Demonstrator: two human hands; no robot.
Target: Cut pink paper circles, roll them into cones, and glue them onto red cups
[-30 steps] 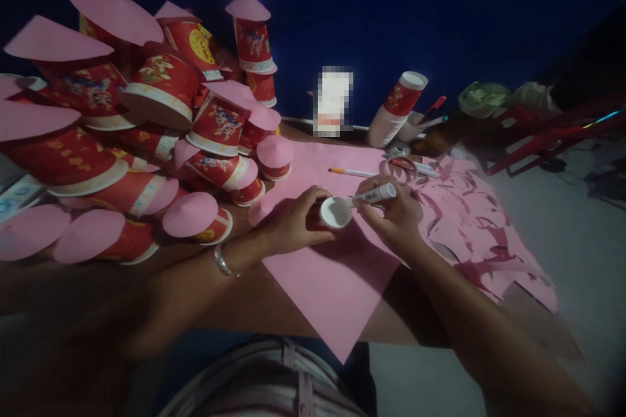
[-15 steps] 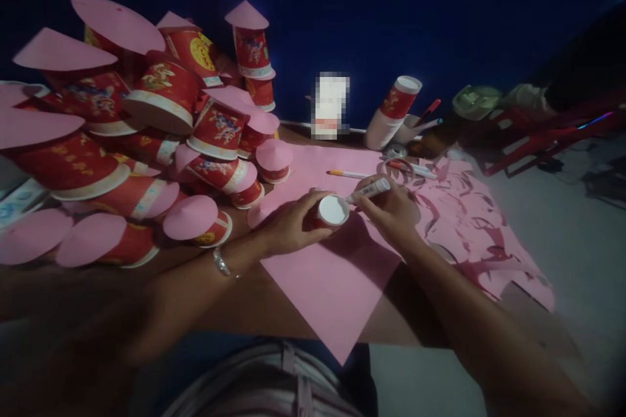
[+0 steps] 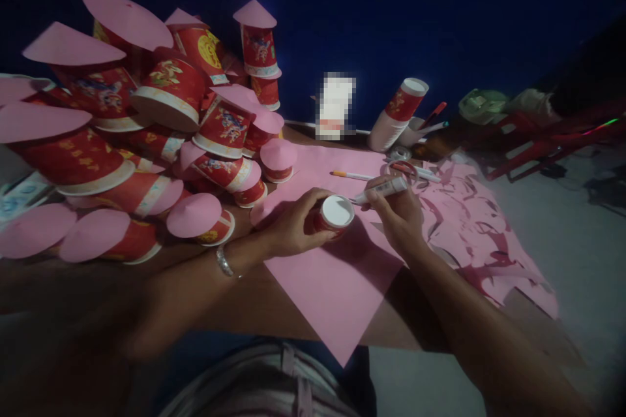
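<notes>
My left hand point(image 3: 293, 222) is wrapped round a small red paper cup point(image 3: 334, 215), its white bottom turned toward me. My right hand point(image 3: 398, 211) grips a white glue tube point(image 3: 383, 189) with the tip pointing at the cup's rim. Both hands hover over a large pink paper sheet point(image 3: 332, 280) on the brown table point(image 3: 274, 306).
A heap of red cups with pink cone tops point(image 3: 147, 136) fills the left. A stack of cups point(image 3: 397, 113) lies at the back. A pen point(image 3: 351, 175), scissors point(image 3: 405, 169) and pink paper scraps point(image 3: 469, 221) lie to the right.
The cup has turned slightly in my left hand, and my right hand with the tube has drawn back a little from the cup's rim.
</notes>
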